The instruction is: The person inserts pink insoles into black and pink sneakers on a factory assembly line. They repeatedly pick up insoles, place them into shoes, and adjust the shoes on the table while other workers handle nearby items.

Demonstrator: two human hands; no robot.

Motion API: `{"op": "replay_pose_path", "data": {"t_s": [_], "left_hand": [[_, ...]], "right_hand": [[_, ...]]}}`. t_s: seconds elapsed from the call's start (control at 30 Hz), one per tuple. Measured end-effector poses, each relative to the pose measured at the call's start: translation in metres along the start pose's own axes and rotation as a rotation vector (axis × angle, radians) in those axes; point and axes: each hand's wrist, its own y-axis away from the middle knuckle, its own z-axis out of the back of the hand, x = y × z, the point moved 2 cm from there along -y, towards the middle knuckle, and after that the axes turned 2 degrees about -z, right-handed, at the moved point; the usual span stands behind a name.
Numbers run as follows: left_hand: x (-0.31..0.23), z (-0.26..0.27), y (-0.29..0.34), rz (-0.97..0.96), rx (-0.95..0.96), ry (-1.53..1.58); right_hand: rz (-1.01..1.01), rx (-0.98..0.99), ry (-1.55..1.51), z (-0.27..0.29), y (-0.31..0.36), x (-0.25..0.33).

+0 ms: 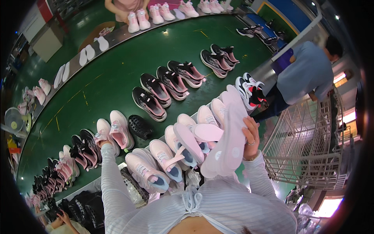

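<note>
The person's right hand (251, 138) holds a thick stack of pale pink insoles (226, 150), its ringed fingers curled over the right edge and pressed against the layers; the thumb is out of sight. The stack stands steeply tilted in front of the right side of the chest, above the near row of shoes. The left hand (104, 142) is at a pale pink shoe (103, 126) on the green work surface (109, 74), touching it near its opening. Most of its fingers are hidden by the shoe and the sleeve, so it cannot be told whether they pinch the shoe or only rest on it. A second pale pink shoe (120, 126) stands just beside, to the right, with a black perforated clog (141, 126) next to it.

Nearest the body runs a row of pale pink shoes (141, 163) with blue linings, and two loose insoles (187, 141) lie across some of them, left of the stack. Farther out stand black-and-pink shoes (146, 102), and beyond the stack a white, black and red pair (244, 90). On the right, a co-worker in a blue-grey shirt (306, 74) bends near a wire cart (304, 156)
</note>
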Motion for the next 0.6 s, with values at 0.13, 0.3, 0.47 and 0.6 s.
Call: {"op": "replay_pose_path", "data": {"t_s": [0.13, 0.3, 0.47, 0.6], "left_hand": [[0.03, -0.005, -0.012, 0.037, 0.059, -0.231], [0.044, 0.037, -0.004, 0.018, 0.176, 0.006], [-0.105, 0.209, 0.116, -0.548, 0.362, 1.579], [-0.2, 0.215, 0.217, -0.828, 0.511, 1.986]], "right_hand": [[0.058, 0.007, -0.117, -0.014, -0.013, 0.004], [0.204, -0.016, -0.19, -0.023, -0.032, 0.007], [0.226, -0.034, -0.333, -0.037, -0.041, -0.005], [0.267, 0.315, -0.367, -0.046, -0.067, 0.008]]}}
